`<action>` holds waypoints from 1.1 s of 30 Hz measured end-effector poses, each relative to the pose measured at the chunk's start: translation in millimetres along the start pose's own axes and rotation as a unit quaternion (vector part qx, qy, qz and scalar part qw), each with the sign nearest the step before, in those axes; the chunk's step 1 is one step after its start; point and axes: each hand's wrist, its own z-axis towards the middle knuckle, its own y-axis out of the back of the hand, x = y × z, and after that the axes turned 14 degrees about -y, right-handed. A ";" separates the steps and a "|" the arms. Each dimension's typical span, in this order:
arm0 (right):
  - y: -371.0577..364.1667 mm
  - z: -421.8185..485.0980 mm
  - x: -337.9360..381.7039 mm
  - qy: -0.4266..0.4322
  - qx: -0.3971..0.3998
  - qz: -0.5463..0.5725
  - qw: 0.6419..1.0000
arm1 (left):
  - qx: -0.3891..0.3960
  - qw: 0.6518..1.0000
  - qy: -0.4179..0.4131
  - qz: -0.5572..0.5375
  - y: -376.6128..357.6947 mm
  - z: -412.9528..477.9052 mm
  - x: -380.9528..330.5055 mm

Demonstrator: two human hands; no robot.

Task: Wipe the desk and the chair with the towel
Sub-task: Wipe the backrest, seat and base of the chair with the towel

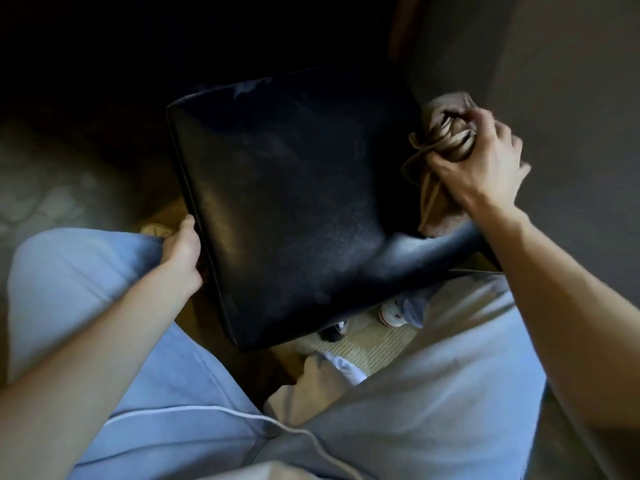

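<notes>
The chair [294, 202] fills the middle of the head view: a black, padded, squarish leather seat, tilted, with dull smears on its surface. My left hand [183, 247] grips the seat's left edge, fingers hidden beneath it. My right hand [485, 164] is shut on a bunched beige towel [446, 140] and presses it against the seat's right edge. Part of the towel hangs down below my fist. No desk can be made out in this view.
My legs in light blue trousers [156, 375] stand close to the chair's near corner. A chair caster [332, 334] and a white shoe [391, 315] show under the seat on a pale rug [363, 351]. A grey wall [571, 81] rises at right; the far side is dark.
</notes>
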 end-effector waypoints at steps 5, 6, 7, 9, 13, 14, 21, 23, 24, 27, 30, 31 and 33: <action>-36.7 0.7 -19.4 -0.006 0.199 -0.006 0.980 | 0.037 0.999 0.022 0.007 13.9 5.9 5.6; -46.8 -10.1 -19.9 -0.020 0.184 0.017 0.983 | 0.056 0.998 0.030 0.003 15.2 4.5 6.9; -55.3 -23.9 -16.2 -0.026 0.145 0.032 0.988 | 0.071 0.997 0.036 0.000 14.8 1.6 7.2; -68.9 -62.2 0.9 -0.002 0.090 0.048 0.995 | 0.083 0.995 0.050 -0.001 15.1 -1.1 6.9; -90.3 -172.2 53.8 0.116 0.091 0.101 0.984 | 0.101 0.994 0.037 -0.002 16.0 -10.3 -2.1; -95.4 -202.3 69.8 0.144 0.101 0.112 0.978 | 0.102 0.994 0.032 -0.008 16.7 -11.7 -1.6; -94.7 -261.6 121.9 0.228 0.204 0.143 0.941 | 0.136 0.989 0.020 -0.046 40.0 -17.8 -4.1; -76.9 -223.3 99.6 0.234 0.138 0.121 0.955 | 0.163 0.986 0.021 -0.015 34.8 -24.7 -7.8; -66.8 -200.9 85.4 0.228 0.085 0.102 0.964 | 0.159 0.987 0.013 0.009 32.1 -28.0 -10.6; -31.8 -135.0 33.8 0.166 -0.054 0.009 0.985 | 0.135 0.990 -0.002 0.035 21.1 -35.5 -16.6; -4.0 -91.8 -10.9 0.096 -0.057 -0.055 0.992 | 0.109 0.993 -0.004 0.042 14.7 -41.5 -22.9; 0.4 -82.2 -22.9 0.089 -0.043 -0.065 0.993 | 0.103 0.994 -0.003 0.047 12.6 -41.7 -22.4; -0.5 -67.3 -44.4 0.096 -0.005 -0.074 0.993 | 0.101 0.994 -0.005 0.052 11.7 -42.4 -20.7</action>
